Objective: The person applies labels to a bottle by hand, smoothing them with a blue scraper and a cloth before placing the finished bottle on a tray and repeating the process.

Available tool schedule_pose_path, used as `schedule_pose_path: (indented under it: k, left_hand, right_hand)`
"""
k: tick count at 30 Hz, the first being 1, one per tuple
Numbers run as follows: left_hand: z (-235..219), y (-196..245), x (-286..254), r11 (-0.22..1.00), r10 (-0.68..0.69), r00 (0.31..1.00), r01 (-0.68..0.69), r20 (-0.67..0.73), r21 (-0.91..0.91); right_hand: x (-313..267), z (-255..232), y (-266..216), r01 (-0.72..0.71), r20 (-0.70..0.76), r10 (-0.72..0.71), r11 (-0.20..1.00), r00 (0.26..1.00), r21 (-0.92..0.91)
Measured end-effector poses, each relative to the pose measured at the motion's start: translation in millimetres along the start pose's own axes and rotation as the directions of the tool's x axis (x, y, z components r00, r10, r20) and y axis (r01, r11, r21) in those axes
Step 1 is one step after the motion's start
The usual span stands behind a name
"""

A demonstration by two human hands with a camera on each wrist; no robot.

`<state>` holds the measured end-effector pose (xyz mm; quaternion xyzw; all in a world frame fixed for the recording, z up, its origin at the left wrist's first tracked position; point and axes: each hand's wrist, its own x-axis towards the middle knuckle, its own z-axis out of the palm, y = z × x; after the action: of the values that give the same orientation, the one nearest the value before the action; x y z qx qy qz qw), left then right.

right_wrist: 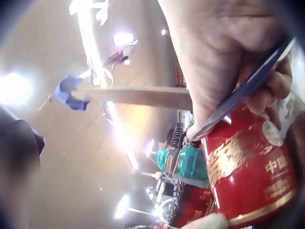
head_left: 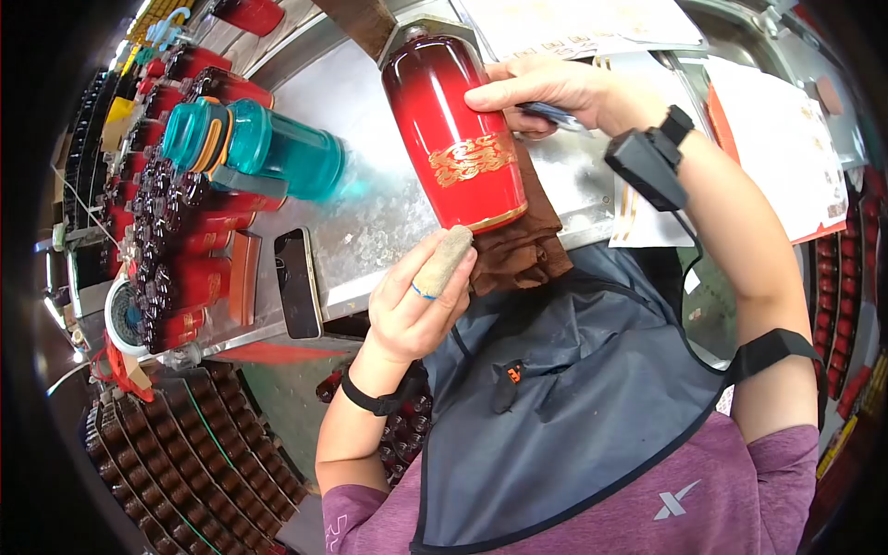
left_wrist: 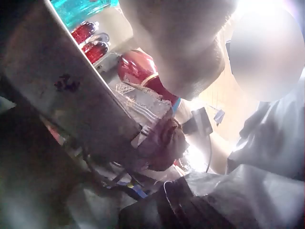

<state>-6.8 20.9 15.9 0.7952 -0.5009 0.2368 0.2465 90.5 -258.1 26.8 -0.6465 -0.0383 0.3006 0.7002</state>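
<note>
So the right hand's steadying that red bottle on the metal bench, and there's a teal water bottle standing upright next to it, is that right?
Not quite: the teal water bottle is lying on its side, not standing upright, as the head view shows. The rest holds: the right hand rests on the red bottle, steadying it on the metal bench, with the teal bottle beside it.

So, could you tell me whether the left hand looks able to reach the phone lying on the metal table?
Probably yes: the left hand hovers just right of the phone, with nothing between them, though its covered finger touches the red bottle.
</note>
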Motion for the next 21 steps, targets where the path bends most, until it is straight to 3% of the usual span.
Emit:
schedule_pose_path:
  k: [1, 3, 5, 6, 7, 8, 9, 10, 11, 13, 16, 21]
  left_hand:
    - [-1.0, 0.5, 0.9, 1.000, -0.004, 1.000, 0.004, 0.000, 0.004]
    - [-3.9, 0.5, 4.9, 0.998, -0.020, 0.999, 0.021, 0.027, -0.057]
    - [-3.1, -3.1, 8.5, 0.999, 0.009, 1.000, -0.007, 0.027, -0.051]
    - [-2.8, -4.0, 9.9, 0.998, 0.043, 0.999, -0.042, 0.027, -0.049]
    - [-3.7, -4.4, 11.7, 0.998, 0.047, 0.998, -0.046, 0.029, -0.052]
    - [-4.3, -5.8, 13.7, 0.997, 0.064, 0.997, -0.062, 0.039, -0.047]
    - [-4.4, -7.0, 15.6, 0.996, 0.081, 0.996, -0.079, 0.046, -0.041]
    - [-4.8, -7.8, 15.9, 0.995, 0.089, 0.995, -0.087, 0.040, -0.042]
    - [-5.9, -7.9, 14.7, 0.995, 0.093, 0.995, -0.092, 0.036, -0.029]
    - [-4.8, -8.2, 13.1, 0.996, 0.092, 0.995, -0.092, 0.027, -0.011]
    - [-4.8, -5.9, 8.7, 0.997, 0.063, 0.998, -0.063, 0.018, -0.035]
    - [-6.0, -9.9, 16.2, 0.989, 0.147, 0.989, -0.146, 0.030, -0.029]
  right_hand:
    - [2.1, 1.6, 0.3, 0.018, 0.053, -0.022, 0.998, 0.998, 0.066]
    - [-1.6, 9.5, -5.8, 0.047, 0.001, -0.047, 0.998, 0.999, 0.052]
    - [-6.2, 17.5, -19.5, -0.022, -0.117, 0.005, 0.989, 0.993, -0.144]
    - [-0.4, 25.7, -10.8, 0.174, -0.177, -0.221, 0.953, 0.959, -0.248]
    - [-3.2, 34.5, -24.1, 0.174, -0.182, -0.222, 0.953, 0.958, -0.246]
    - [-9.4, 39.2, -41.8, -0.023, -0.232, -0.112, 0.860, 0.966, -0.510]
    - [-14.6, 41.1, -52.8, -0.221, -0.311, -0.018, 0.665, 0.950, -0.713]
    - [-5.7, 25.2, -39.8, -0.156, -0.227, 0.028, 0.810, 0.973, -0.566]
    - [-2.3, 8.6, -27.8, -0.030, -0.180, -0.088, 0.824, 0.980, -0.566]
    - [-2.5, -6.6, -16.7, -0.034, -0.134, 0.007, 0.979, 0.991, -0.201]
    - [-1.9, 0.6, -2.6, -0.007, 0.014, 0.005, 0.985, 1.000, 0.170]
    - [-1.3, 7.0, -25.7, 0.007, -0.045, -0.012, 0.994, 0.999, -0.111]
